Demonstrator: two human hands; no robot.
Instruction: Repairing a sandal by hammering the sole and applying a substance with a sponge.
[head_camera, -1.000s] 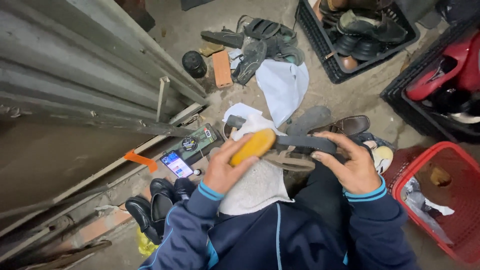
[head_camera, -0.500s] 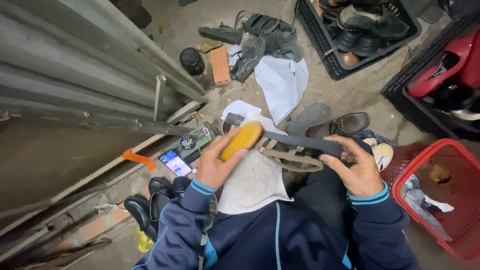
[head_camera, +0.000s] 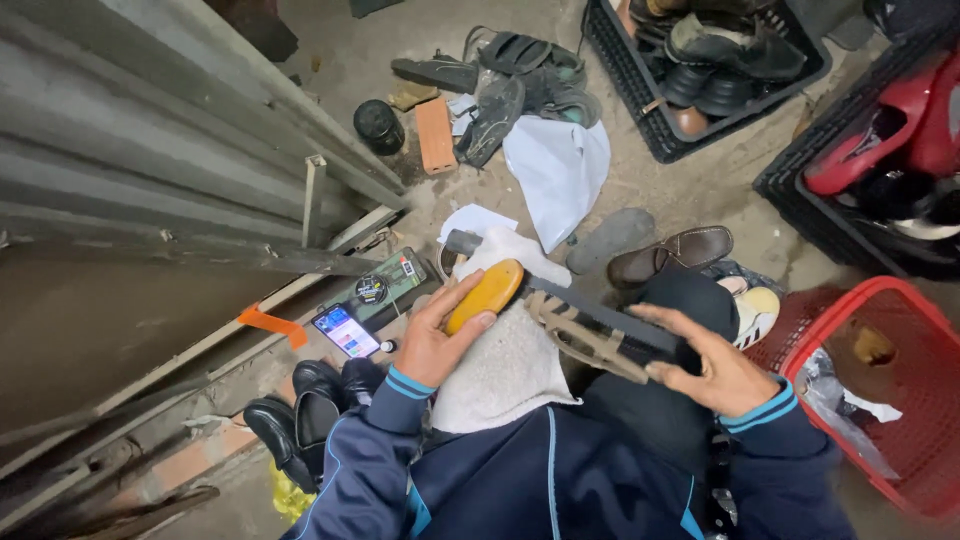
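My left hand (head_camera: 437, 338) grips a yellow-backed brush (head_camera: 486, 294) and presses it against the toe end of a sandal (head_camera: 590, 325) with a dark sole and tan straps. My right hand (head_camera: 712, 368) holds the sandal's other end, fingers spread along the sole. The sandal lies across my lap above a white cloth (head_camera: 505, 365) draped over my knee. Both sleeves are dark blue with light blue cuffs.
A phone (head_camera: 345, 330) and a green box with a polish tin (head_camera: 378, 290) lie on the floor at left, black shoes (head_camera: 310, 400) below them. A brown shoe (head_camera: 672, 254), a red basket (head_camera: 890, 400), black crates of footwear (head_camera: 700, 60), a brick (head_camera: 435, 135) and corrugated sheeting (head_camera: 130, 150) surround me.
The brush has slid along the sandal towards its toe end. My right hand has opened flatter on the sole, and the view has tilted slightly.
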